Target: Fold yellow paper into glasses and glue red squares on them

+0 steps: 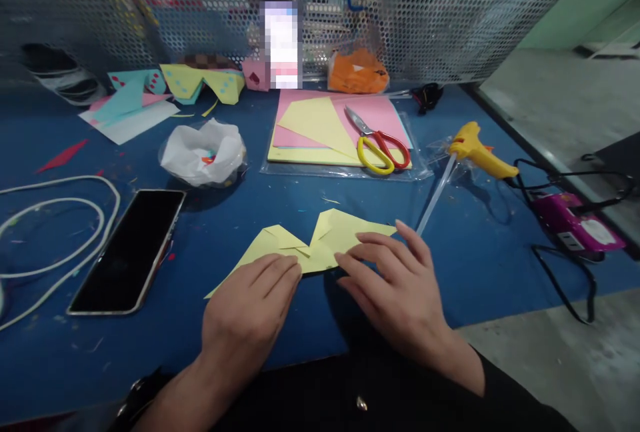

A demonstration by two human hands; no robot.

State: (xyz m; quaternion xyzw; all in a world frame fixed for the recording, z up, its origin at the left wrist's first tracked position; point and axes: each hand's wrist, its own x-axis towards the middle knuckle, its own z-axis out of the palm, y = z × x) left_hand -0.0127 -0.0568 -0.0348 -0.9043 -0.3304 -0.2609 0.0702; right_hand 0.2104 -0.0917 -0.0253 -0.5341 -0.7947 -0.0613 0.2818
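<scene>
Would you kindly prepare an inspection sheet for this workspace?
Surface: blue table, bearing scraps.
Job's things: folded yellow paper, lying near the front.
Clutter: scissors on coloured sheets; phone; glue gun.
Hands: left hand rests on the folded paper; right hand at its right side, contact unclear.
Cables: white cable looped left; black cord right.
Surroundings: perforated panel behind; grey floor right.

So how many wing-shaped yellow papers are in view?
2: one plain, folded yellow paper, partly under the left hand; one blue-dotted yellow paper at the back left, near the perforated grey mesh. More could be hidden there.
</scene>
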